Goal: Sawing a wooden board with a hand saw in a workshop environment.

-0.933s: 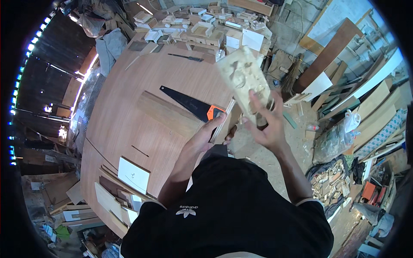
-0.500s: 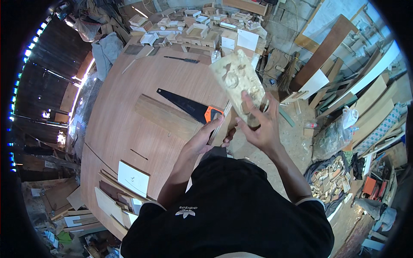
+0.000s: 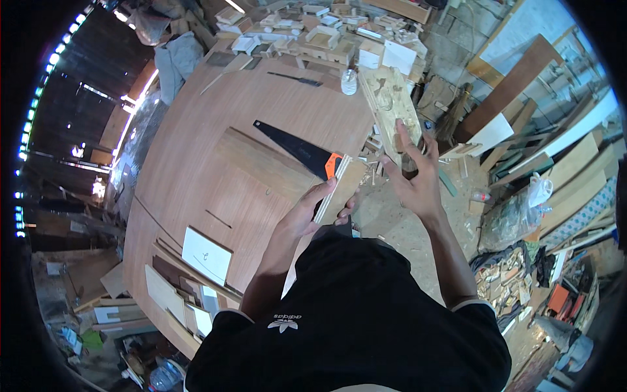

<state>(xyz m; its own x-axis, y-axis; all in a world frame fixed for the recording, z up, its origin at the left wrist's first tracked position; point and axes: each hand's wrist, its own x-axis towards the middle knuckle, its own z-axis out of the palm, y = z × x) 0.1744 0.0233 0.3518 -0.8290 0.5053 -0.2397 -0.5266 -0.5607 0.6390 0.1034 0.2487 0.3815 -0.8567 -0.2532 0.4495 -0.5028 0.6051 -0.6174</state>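
Note:
My left hand grips a small plywood piece with a layered edge, fingers curling round its lower end. Just beyond the thumb lies a handsaw with a black blade and an orange and black handle, flat on the table; the plywood covers part of the handle. To the right, my right hand is closed round the near end of a long pale wooden block. The block is raised and tilted, with rough gouges and a round mark on its face. The block and the plywood are apart.
The large wooden table carries a wide board, a dark thin tool, a white panel and a clear jar. Small wooden models crowd its far end. A scrap-filled sack and leaning planks stand right.
My right hand has moved the pale block rightward, away from the plywood, and turned it more edge-on. More of the plywood's face shows in my left hand. The whole view has shifted slightly.

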